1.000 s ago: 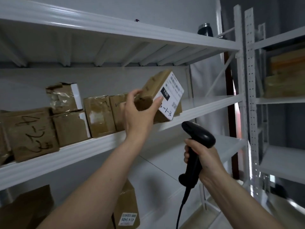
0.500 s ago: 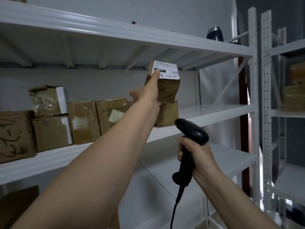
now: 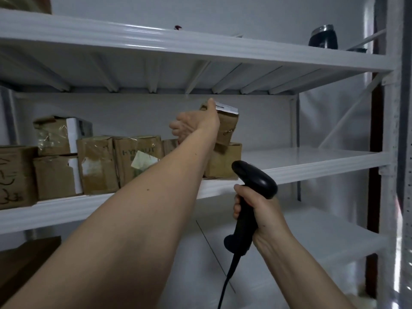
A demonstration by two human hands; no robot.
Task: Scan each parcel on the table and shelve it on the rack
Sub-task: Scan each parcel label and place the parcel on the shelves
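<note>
My left hand [image 3: 196, 123] reaches deep into the middle shelf [image 3: 312, 163] of the white rack. It grips a small brown parcel [image 3: 227, 126] with a white label on its top face. That parcel rests tilted on top of another brown box [image 3: 225, 161] standing on the shelf. My right hand [image 3: 256, 208] is lower, in front of the shelf edge, closed around the handle of a black corded barcode scanner [image 3: 252, 188]. The scanner's head points toward the rack.
Several taped brown parcels [image 3: 98, 163] line the left part of the middle shelf, two stacked. A dark metal cup [image 3: 323, 39] stands on the top shelf at right. The shelf below [image 3: 323, 237] is bare at right, with a brown box [image 3: 26, 262] at left.
My left hand has carried the labelled parcel up and further into the rack, turning it label-up onto the box on the shelf. The scanner hand has barely moved.
</note>
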